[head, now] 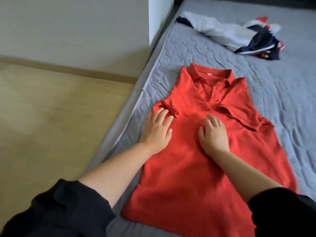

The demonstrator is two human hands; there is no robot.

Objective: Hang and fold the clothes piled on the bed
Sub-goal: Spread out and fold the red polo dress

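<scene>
While both hands lay flat, fingers spread, nothing clenched: left hand and right hand pressed on chest of red polo shirt. Shirt spread face-up on grey quilted mattress, both sleeves folded inward just beyond fingertips, collar farther off, hem nearest person. Mattress edge ran just outside left hand; pale wood floor beyond it, white wall with baseboard behind. White, navy and red clothes pile lay well past right hand, apart from shirt. Black sleeves pushed up forearms.
</scene>
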